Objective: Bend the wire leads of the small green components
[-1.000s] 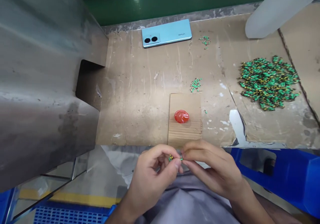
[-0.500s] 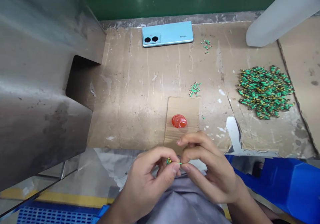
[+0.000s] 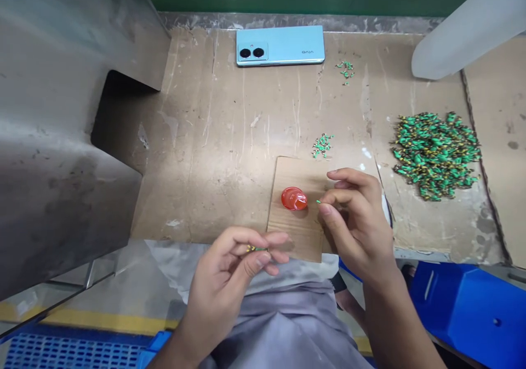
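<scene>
My left hand [image 3: 224, 276] is closed in a pinch on a small green-and-yellow piece [image 3: 252, 249] near the front edge of the table. Between the thumb and forefinger of my right hand [image 3: 361, 226] is a tiny green piece [image 3: 319, 202], its exact kind too small to make out. That hand is just right of a shallow round red dish [image 3: 294, 199] with something glossy in it. Under the dish lies a small flat piece of cardboard [image 3: 293, 229]. A loose cluster of tiny green pieces [image 3: 322, 146] lies behind the dish.
A large heap of green-and-yellow pieces [image 3: 436, 155] is at the right. At the back lie a light blue phone [image 3: 280, 45] and a few green bits [image 3: 346, 73]. A metal housing [image 3: 61, 138] walls the left; a pale cylinder [image 3: 464, 29] slants in at upper right.
My hands have parted. The right one moved up and right to beside the red dish with the tiny green piece; the left moved slightly left, still pinching its piece.
</scene>
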Action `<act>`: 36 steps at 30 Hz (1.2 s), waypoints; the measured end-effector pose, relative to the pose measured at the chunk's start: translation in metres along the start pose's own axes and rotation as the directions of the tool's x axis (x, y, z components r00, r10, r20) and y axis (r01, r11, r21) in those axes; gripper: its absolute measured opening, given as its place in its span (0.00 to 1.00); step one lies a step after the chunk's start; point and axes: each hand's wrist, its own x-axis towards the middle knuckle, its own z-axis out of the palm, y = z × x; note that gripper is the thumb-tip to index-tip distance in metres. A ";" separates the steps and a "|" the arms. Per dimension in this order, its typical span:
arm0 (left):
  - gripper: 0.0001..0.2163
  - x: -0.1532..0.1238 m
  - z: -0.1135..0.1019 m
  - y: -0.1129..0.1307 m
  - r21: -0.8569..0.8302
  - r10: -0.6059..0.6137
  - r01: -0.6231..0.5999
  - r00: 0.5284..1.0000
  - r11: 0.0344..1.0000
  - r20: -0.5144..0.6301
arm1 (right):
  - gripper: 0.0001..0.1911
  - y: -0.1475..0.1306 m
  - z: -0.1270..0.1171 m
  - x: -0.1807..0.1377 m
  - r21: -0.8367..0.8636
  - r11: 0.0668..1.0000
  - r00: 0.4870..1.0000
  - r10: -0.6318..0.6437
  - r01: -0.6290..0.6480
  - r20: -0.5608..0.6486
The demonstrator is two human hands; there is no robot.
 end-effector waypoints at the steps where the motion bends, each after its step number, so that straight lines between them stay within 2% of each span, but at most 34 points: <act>1: 0.05 0.000 -0.001 0.000 -0.023 -0.016 0.016 1.000 1.000 -0.005 | 0.04 0.000 0.000 0.000 -0.008 1.000 1.000 -0.006 0.006 0.008; 5: 0.03 0.004 -0.005 -0.003 -0.075 -0.029 0.028 1.000 0.997 -0.012 | 0.05 -0.001 0.001 0.000 -0.030 0.999 1.000 -0.017 0.018 0.024; 10: 0.02 0.007 -0.008 -0.005 -0.013 0.033 -0.033 0.999 0.999 0.024 | 0.05 -0.003 0.001 0.002 -0.049 0.998 0.999 -0.047 0.048 0.022; 15: 0.07 0.002 -0.005 -0.003 -0.041 -0.097 0.104 0.986 0.994 0.139 | 0.05 -0.002 0.002 0.003 -0.056 0.997 0.999 -0.043 0.043 0.005; 22: 0.08 -0.001 -0.006 -0.002 -0.001 -0.094 0.096 0.979 0.995 0.180 | 0.06 -0.002 0.003 0.003 -0.052 0.996 0.998 -0.070 0.071 0.007; 25: 0.07 -0.003 -0.005 -0.004 -0.016 -0.119 0.123 0.981 0.992 0.155 | 0.06 -0.002 0.002 0.003 -0.050 0.996 0.998 -0.070 0.070 0.003; 27: 0.04 -0.005 -0.003 -0.005 -0.058 -0.118 0.123 0.989 0.991 0.086 | 0.05 -0.002 0.002 0.003 -0.050 0.996 0.998 -0.068 0.068 0.005; 30: 0.09 -0.007 0.001 -0.005 -0.116 -0.088 0.088 0.996 0.989 0.001 | 0.05 -0.001 0.002 0.003 -0.052 0.996 0.998 -0.070 0.070 0.008; 33: 0.07 -0.005 -0.001 -0.006 -0.144 -0.043 0.052 0.997 0.988 0.067 | 0.05 -0.001 0.002 0.003 -0.055 0.996 0.997 -0.075 0.075 0.010; 36: 0.05 -0.002 -0.004 -0.006 -0.104 0.004 0.008 0.993 0.995 0.115 | 0.05 -0.001 0.002 0.004 -0.051 0.996 0.997 -0.073 0.074 0.012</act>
